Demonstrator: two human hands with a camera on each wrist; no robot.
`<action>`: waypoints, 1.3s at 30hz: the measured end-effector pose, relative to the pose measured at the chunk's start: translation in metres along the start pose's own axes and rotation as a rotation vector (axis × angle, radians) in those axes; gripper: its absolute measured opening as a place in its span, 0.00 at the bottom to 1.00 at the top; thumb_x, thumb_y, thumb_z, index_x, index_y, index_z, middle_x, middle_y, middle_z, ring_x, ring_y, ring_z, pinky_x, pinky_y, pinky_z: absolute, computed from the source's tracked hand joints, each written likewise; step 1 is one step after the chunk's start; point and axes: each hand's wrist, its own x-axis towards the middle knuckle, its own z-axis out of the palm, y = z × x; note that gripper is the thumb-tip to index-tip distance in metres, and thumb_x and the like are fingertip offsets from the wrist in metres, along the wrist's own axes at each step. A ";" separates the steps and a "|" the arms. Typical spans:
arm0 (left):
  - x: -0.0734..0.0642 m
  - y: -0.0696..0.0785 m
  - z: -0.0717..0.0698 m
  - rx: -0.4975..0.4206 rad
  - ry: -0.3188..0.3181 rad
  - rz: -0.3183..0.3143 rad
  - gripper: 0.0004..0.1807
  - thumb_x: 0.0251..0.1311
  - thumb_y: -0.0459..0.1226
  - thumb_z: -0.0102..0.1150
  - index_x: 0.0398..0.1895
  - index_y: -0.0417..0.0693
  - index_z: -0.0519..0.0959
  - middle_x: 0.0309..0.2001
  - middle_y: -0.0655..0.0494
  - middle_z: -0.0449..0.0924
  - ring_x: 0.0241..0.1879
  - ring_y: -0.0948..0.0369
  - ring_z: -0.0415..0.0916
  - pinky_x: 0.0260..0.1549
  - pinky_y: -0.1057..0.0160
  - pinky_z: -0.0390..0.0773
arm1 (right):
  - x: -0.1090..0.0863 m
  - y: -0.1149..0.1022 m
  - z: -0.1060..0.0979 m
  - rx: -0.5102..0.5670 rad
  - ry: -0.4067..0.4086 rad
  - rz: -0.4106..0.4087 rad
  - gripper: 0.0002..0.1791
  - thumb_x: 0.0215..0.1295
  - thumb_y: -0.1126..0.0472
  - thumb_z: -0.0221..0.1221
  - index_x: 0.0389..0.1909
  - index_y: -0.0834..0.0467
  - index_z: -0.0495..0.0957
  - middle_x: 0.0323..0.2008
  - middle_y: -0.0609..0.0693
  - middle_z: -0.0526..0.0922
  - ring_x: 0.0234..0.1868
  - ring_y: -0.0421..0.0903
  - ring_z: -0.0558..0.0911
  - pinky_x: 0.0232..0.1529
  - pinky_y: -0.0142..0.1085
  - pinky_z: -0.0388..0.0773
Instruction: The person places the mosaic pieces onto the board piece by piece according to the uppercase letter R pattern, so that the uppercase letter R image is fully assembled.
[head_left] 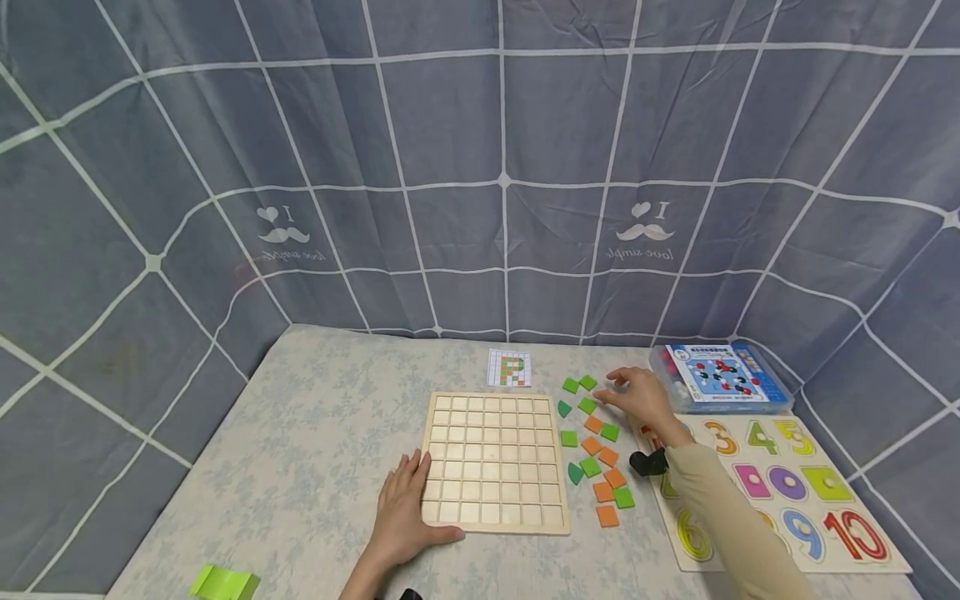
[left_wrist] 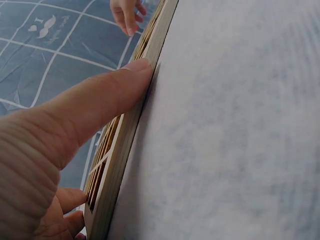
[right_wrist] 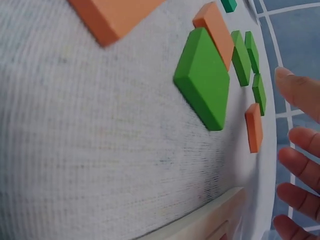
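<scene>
My left hand (head_left: pixel 405 508) rests at the near left corner of a wooden grid board (head_left: pixel 495 462), fingers along the left side and thumb against the front edge. In the left wrist view the thumb (left_wrist: pixel 100 97) touches the board's rim (left_wrist: pixel 132 125). My right hand (head_left: pixel 637 396) hovers beyond the board's right side, its thumb and fingers spread apart with nothing visible between them. Below and left of it lie loose green square tiles (head_left: pixel 587 406), orange square tiles (head_left: pixel 607 516) and dark green curved pieces (head_left: pixel 575 473). The right wrist view shows a green tile (right_wrist: pixel 202 80) close up.
A small printed pattern card (head_left: pixel 510 368) lies behind the board. On the right are a wooden number puzzle (head_left: pixel 780 492) and a clear plastic box (head_left: pixel 720 379) with a molecule picture. A lime green block (head_left: pixel 225 582) sits at the front left. Grey checked cloth (head_left: pixel 502 208) hangs around the table.
</scene>
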 end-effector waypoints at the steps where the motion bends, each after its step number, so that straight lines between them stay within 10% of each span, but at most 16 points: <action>1: 0.000 0.000 0.000 0.006 0.000 0.000 0.68 0.26 0.56 0.80 0.71 0.32 0.54 0.70 0.32 0.49 0.70 0.39 0.38 0.63 0.38 0.36 | 0.000 0.001 0.000 -0.001 -0.005 0.006 0.26 0.53 0.49 0.69 0.43 0.66 0.82 0.34 0.57 0.82 0.37 0.55 0.78 0.36 0.49 0.74; 39: -0.003 -0.003 0.005 0.153 0.026 0.031 0.69 0.31 0.67 0.70 0.72 0.34 0.53 0.71 0.36 0.50 0.70 0.41 0.41 0.63 0.40 0.42 | 0.009 -0.004 -0.002 0.037 -0.194 0.295 0.16 0.53 0.52 0.69 0.34 0.60 0.80 0.30 0.50 0.79 0.30 0.48 0.75 0.30 0.42 0.69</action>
